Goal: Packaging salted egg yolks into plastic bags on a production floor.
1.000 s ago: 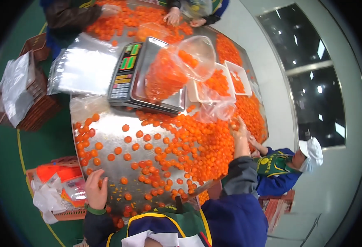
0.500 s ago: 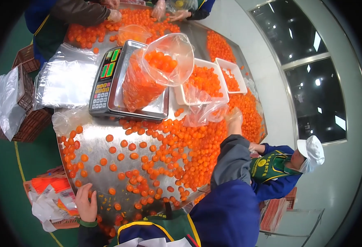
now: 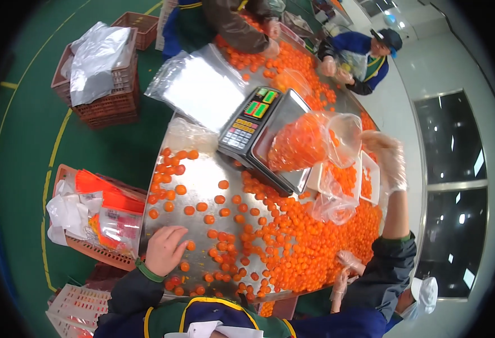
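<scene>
My left hand (image 3: 167, 249) is bare, with its fingers stretched out over the near left part of the steel table (image 3: 199, 179), next to a few loose, small, glossy orange balls (image 3: 303, 245). Whether these are fruit or egg yolks I cannot tell. My right hand (image 3: 389, 160), in a clear plastic glove, is raised on the right at the mouth of a clear plastic bag (image 3: 299, 143). Its fingers are bent together at the rim; what they hold, if anything, is hidden. The bag, partly filled with orange balls, leans on the digital scale (image 3: 251, 123).
White tubs (image 3: 369, 179) of orange balls stand beside the bag. Flat clear bags (image 3: 199, 84) lie left of the scale. Crates (image 3: 103, 93) stand on the green floor, one basket (image 3: 98, 248) by the table's left edge. Co-workers' gloved hands (image 3: 346, 267) work nearby.
My right hand has risen from the pile by the tubs to the bag's mouth. The view has turned, so the table and scale appear farther right. My left hand stays by the table's left edge.
</scene>
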The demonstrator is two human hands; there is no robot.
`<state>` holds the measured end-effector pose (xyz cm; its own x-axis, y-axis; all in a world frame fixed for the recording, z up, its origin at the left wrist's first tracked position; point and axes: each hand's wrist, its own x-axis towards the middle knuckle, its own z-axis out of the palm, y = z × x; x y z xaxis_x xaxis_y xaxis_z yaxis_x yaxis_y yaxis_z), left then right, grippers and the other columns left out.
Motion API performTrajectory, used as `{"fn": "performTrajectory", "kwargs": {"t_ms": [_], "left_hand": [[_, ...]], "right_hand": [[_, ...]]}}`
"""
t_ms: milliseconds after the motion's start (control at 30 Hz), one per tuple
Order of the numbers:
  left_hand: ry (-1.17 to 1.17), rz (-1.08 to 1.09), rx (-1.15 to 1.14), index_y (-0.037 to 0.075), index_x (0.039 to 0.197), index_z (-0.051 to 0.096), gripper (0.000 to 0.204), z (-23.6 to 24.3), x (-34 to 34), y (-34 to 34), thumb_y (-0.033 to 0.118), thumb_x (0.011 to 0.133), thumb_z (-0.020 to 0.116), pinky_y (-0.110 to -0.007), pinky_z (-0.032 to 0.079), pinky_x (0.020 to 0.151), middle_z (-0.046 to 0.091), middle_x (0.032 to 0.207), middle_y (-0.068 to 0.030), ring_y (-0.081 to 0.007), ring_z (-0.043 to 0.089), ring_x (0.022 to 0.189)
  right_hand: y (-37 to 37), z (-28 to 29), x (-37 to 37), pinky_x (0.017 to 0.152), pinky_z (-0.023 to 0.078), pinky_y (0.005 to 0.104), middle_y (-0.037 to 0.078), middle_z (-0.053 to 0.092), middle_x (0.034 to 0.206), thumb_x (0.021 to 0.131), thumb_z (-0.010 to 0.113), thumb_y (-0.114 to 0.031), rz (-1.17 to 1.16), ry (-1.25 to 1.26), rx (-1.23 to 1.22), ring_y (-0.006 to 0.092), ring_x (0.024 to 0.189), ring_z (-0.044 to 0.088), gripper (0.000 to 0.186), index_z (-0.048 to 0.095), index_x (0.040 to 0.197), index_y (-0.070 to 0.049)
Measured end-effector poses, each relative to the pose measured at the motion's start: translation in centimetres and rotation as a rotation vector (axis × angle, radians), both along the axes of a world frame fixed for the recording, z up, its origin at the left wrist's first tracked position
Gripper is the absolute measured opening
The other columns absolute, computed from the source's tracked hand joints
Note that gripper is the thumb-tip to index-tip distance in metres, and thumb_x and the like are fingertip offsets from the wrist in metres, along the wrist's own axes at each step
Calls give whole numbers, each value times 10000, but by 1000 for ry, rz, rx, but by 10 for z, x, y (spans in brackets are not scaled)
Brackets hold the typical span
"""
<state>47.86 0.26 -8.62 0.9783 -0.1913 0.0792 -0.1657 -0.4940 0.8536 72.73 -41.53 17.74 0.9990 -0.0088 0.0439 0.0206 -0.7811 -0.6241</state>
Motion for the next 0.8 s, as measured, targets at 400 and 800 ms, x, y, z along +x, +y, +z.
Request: {"fn": "performTrajectory", "kwargs": {"t_ms": [400,800], "left_hand": [[42,172,-30,8,1074,647,289,-27,-6,45,47,793,705,-408,516,831,658,1069,-155,-347,627,982],[28,89,-52,2,1065,636,279,-31,5,33,47,797,701,-416,513,825,655,1055,-156,-351,623,977]], "right_hand": [[44,-119,68,839,505,364,106,686,994,789,754,-250,178,168,-468,225,937,642,497,621,1238,-85],[20,-147,83,755,554,260,11,640,1017,937,618,-42,-116,278,121,127,909,627,206,616,1141,-72]]}}
